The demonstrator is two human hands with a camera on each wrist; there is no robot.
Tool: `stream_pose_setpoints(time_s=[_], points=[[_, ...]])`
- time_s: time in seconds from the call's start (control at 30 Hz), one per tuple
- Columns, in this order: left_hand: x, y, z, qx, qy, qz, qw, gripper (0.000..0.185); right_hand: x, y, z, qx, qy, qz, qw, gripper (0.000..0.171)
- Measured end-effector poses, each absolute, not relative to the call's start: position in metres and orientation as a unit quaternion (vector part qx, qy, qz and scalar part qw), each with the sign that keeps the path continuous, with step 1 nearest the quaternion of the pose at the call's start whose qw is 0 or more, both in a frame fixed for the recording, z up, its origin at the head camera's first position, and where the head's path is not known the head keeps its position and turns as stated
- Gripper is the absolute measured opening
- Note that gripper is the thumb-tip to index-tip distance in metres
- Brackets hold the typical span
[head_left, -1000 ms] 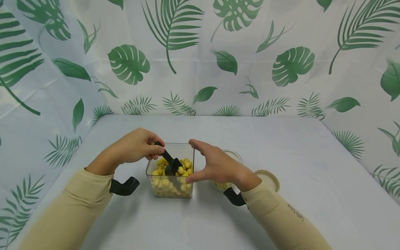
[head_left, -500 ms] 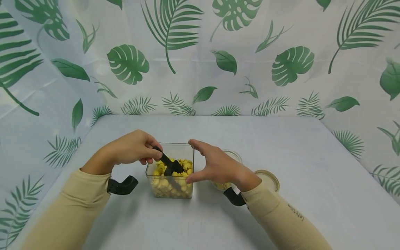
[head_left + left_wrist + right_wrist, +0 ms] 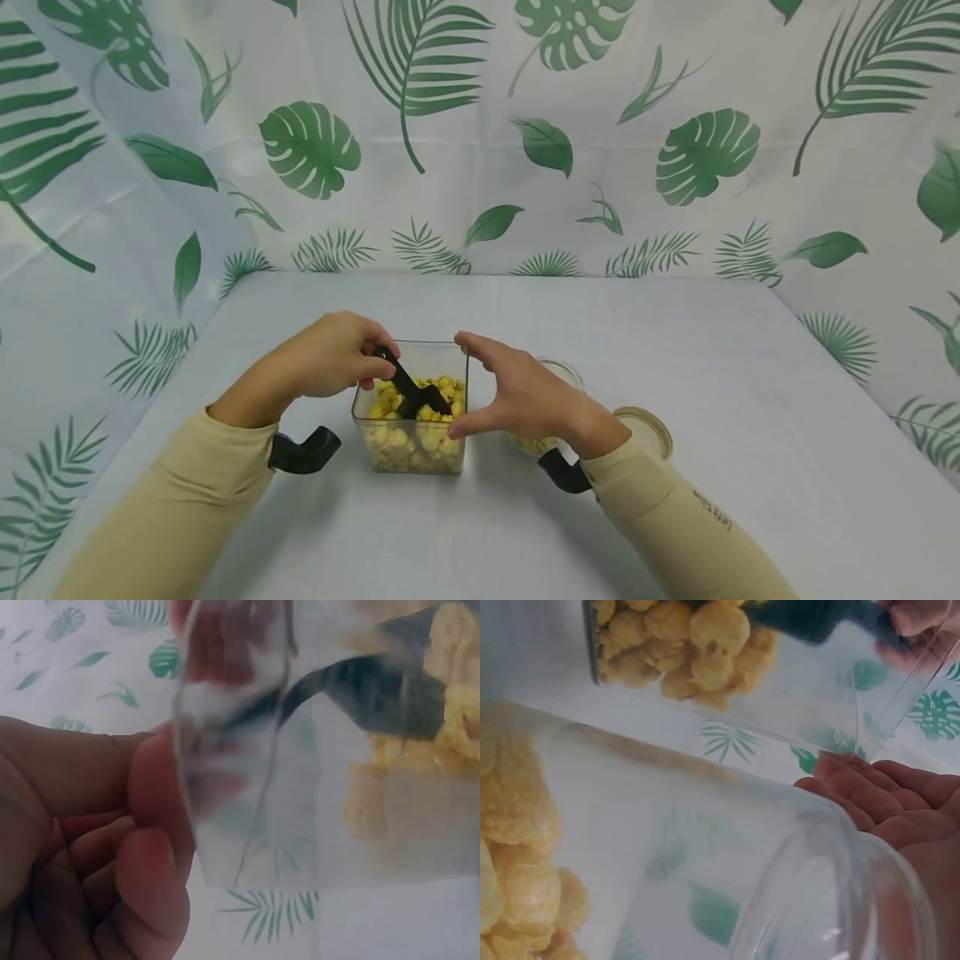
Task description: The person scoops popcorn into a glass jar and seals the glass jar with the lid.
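A clear square box (image 3: 411, 433) sits on the counter (image 3: 525, 533), near the middle & close to the person; it is part full of yellow puffy snacks (image 3: 405, 437).

Left hand (image 3: 326, 362) is at abt 9 o'clock from the box; its fingers pinch the handle of a black scoop (image 3: 411, 392); the scoop slants down into the snacks, w/ its bowl end on top of the pile. In the left wrist view the curled fingers (image 3: 154, 877) sit right by the box's clear wall (image 3: 247, 772); the scoop (image 3: 375, 694) shows dark thru the plastic.

Right hand (image 3: 525, 396) is at abt 3 o'clock from the box; it grips nothing; fingers are straight & spread; thumb tip touches the box's front right corner; pointer finger is near the top rim, can't tell if it touches.

Behind the right hand, at 3 o'clock from the box, stands a glass jar (image 3: 558, 375) w/ some of the same snacks in it; mostly hidden by the hand. In the right wrist view the jar (image 3: 705, 847) fills the frame close up, w/ the box (image 3: 727, 667) above it. A round lid (image 3: 645, 429) lies flat on the counter, at 3 o'clock from the jar, just past the wrist.

Both arms wear tan sleeves (image 3: 187, 500); a black strap (image 3: 303, 454) shows at each wrist. A leaf print curtain (image 3: 480, 133) hangs around the back & sides.
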State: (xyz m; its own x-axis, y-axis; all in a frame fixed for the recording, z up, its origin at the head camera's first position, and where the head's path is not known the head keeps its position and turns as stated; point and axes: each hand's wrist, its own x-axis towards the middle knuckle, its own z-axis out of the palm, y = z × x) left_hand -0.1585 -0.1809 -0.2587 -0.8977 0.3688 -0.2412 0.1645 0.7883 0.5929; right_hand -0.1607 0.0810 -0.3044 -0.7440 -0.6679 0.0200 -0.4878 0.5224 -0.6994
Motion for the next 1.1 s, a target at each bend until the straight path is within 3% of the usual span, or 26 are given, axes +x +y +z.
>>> stream_pose_setpoints(time_s=[0.43,0.73,1.1], points=[[-0.159,-0.189,-0.268,0.098,0.902,0.378,0.186,0.027,-0.161,0.08,-0.305,-0.336,0.864,-0.353,0.125,0.109],[-0.157,-0.172,-0.265,0.131,0.927,0.296,0.19,0.026,-0.162,0.081,-0.302,-0.338,0.863,-0.354,0.122,0.108],[-0.153,-0.187,-0.278,0.083,0.891,0.411,0.172,0.03,-0.161,0.081,-0.305,-0.334,0.865,-0.353,0.126,0.109]])
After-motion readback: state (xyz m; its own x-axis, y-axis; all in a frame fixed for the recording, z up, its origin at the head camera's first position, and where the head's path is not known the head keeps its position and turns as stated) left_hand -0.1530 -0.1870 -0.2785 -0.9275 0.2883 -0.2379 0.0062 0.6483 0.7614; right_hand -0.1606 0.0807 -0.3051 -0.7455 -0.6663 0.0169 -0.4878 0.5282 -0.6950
